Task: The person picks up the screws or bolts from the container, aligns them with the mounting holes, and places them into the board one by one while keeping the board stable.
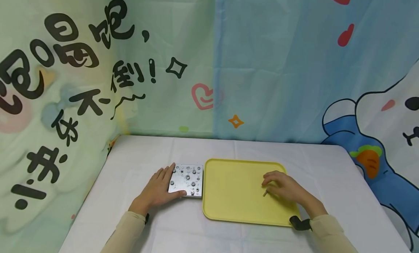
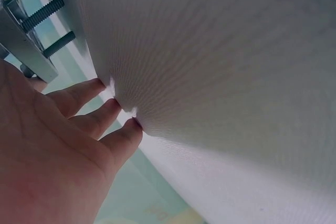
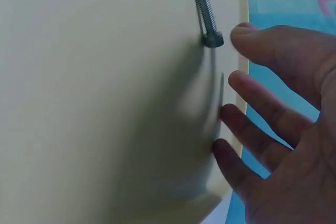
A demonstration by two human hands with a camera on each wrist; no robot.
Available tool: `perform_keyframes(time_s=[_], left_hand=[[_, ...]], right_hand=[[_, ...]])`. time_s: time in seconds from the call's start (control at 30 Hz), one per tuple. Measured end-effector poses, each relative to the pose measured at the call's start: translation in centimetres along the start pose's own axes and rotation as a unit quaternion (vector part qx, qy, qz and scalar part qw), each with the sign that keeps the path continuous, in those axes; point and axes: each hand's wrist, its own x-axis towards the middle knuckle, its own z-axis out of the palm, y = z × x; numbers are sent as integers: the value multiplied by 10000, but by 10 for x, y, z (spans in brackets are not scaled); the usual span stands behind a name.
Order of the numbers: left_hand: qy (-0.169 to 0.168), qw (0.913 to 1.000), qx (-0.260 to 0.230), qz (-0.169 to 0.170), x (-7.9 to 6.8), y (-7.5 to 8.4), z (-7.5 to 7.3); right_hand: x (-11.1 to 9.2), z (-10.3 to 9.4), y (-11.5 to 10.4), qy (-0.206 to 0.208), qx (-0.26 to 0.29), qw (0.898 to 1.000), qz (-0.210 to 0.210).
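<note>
A square metal plate (image 1: pixel 178 178) set with several bolts lies left of a yellow tray (image 1: pixel 229 202). My left hand (image 1: pixel 160 189) rests at the plate's left side, thumb on its front edge and fingers stretched along the side. In the left wrist view, threaded bolt ends (image 2: pixel 44 14) stick out from the plate, and three fingertips of that hand touch the white cloth. Over the right part of the tray is my right hand (image 1: pixel 283 185), fingers loosely bent. Close to its thumb a small bolt (image 3: pixel 209 22) lies on the tray, with a gap between them.
A white cloth covers the table (image 1: pixel 183 227). The tray's raised rim (image 1: pixel 240 221) stands right beside the plate. A printed curtain (image 1: pixel 278 82) hangs behind the table. A black strap end (image 1: pixel 299 224) juts from the right wrist over the tray's front corner.
</note>
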Motion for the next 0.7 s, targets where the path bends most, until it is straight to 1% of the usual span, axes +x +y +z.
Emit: perform_keyframes(time_s=[0.17,0.3,0.47,0.7], left_hand=[[30,10000,-6,7,0,-1,1],[44,10000,8,16,0,-1,1],[38,10000,-12,13,-1,-1,0],[29,10000,4,14,-1,0,-1]], right_hand=[[-4,2,5,-92,16,9999,43],[-5,5,7,-47,-160,9998,-59],[-4,7,8,68,-221,9995,-205],[-4,10,7,151,-339,9991,-220]])
